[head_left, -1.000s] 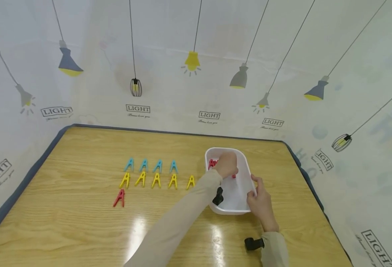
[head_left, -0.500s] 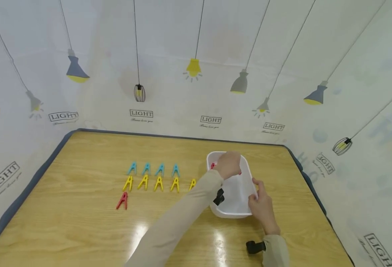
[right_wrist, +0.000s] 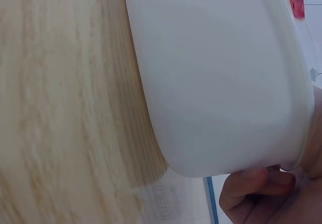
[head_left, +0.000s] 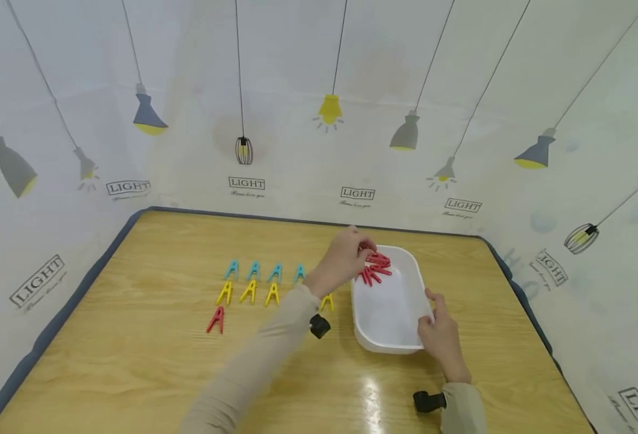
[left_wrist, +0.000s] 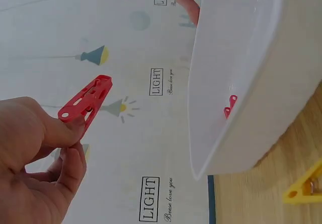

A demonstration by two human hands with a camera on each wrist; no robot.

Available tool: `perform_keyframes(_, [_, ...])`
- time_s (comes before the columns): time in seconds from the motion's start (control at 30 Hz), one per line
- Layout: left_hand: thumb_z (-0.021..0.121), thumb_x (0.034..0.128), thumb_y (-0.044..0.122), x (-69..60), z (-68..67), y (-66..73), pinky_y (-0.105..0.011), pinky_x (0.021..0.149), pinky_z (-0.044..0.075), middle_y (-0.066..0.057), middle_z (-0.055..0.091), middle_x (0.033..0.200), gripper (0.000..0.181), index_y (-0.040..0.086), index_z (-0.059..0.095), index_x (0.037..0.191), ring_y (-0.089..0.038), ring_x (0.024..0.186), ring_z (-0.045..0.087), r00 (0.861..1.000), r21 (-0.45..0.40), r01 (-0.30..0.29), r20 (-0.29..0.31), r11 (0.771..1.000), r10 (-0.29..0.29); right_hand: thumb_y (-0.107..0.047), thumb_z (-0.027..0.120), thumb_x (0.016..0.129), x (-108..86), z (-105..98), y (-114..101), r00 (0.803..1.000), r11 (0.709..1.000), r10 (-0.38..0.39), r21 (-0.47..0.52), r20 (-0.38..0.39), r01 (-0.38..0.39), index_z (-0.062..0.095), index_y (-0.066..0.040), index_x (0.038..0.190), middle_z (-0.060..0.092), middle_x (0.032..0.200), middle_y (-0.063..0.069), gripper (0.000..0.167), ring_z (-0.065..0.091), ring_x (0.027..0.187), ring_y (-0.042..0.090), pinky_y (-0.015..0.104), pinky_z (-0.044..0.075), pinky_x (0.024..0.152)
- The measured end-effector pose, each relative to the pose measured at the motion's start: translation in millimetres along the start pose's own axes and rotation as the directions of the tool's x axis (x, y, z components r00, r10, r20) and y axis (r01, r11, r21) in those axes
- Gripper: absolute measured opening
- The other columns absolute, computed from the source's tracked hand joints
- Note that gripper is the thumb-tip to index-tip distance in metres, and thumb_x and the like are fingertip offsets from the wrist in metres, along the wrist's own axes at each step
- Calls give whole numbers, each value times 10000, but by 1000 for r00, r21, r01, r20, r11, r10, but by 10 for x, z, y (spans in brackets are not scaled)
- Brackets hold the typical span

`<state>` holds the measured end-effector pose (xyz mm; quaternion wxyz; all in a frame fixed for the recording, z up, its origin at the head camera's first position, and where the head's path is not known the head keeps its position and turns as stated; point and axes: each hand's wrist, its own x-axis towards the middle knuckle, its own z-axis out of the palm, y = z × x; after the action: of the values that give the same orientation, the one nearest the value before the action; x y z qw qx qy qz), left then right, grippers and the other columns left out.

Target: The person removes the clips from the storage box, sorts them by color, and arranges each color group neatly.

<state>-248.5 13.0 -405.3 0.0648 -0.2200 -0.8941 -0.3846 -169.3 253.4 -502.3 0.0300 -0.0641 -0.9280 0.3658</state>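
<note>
Red peg (left_wrist: 89, 100) is pinched by L hand (head_left: 339, 260) (thumb + fingertip), held abv far L corner of white tub (head_left: 389, 316), long axis pointing outward; tub's R side is gripped by R hand (head_left: 442, 334), farther off.

We see the left sleeve (head_left: 259, 355) blurred, cropped by the head view's bottom, a yellow clothespin (left_wrist: 304, 185) cut off at the left-wrist view's edge, a blurred red clothespin (right_wrist: 297, 1) cropped in the right-wrist view
</note>
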Motion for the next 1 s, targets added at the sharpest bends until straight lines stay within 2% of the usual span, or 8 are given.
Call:
perform_keyframes(0.17, [659, 975, 89, -214, -244, -169, -206, 701, 527, -53, 647, 964, 108, 78, 765, 996, -145, 845, 607, 993, -79, 5, -117, 997, -14, -20, 450, 924, 19, -47, -27, 1000, 1000, -2, 8, 9, 2, 354, -62, 1504, 573, 820, 147, 589, 507, 660, 204, 303, 406, 578])
perform_keyframes(0.33, [693, 954, 85, -416, -333, -369, -214, 717, 558, -57, 670, 971, 79, 80, 766, 983, -148, 845, 658, 983, -95, 43, -172, 995, -59, -13, 455, 914, 10, -45, -37, 1000, 1000, -2, 15, 14, 2, 354, -52, 1502, 564, 805, 139, 598, 510, 661, 208, 310, 408, 582])
perform_keyframes(0.67, [718, 939, 108, -871, -512, -683, -337, 758, 544, -18, 689, 959, 49, 121, 760, 960, -170, 855, 633, 968, -12, 73, -241, 997, -73, -29, 450, 917, 0, -13, -32, 1000, 1000, 5, 11, 11, -5, 353, -52, 1501, 552, 797, 134, 592, 498, 663, 210, 309, 401, 588])
perform_keyframes(0.83, [730, 917, 82, -1121, -646, -831, -361, 746, 520, -30, 682, 920, 47, 106, 759, 945, -205, 830, 619, 949, 7, 128, -291, 992, -121, -37, 446, 929, 8, -20, -25, 1000, 1000, 9, 4, 23, -9, 339, -52, 1509, 550, 806, 135, 590, 498, 672, 208, 305, 399, 588])
perform_keyframes(1.0, [728, 910, 72, -1334, -712, -986, -340, 731, 497, -39, 676, 900, 47, 94, 752, 944, -198, 803, 593, 936, 53, 194, -309, 980, -169, -33, 449, 930, 9, -19, -35, 1000, 1000, 8, 3, 30, -8, 339, -46, 1511, 551, 807, 138, 591, 501, 672, 209, 307, 402, 579])
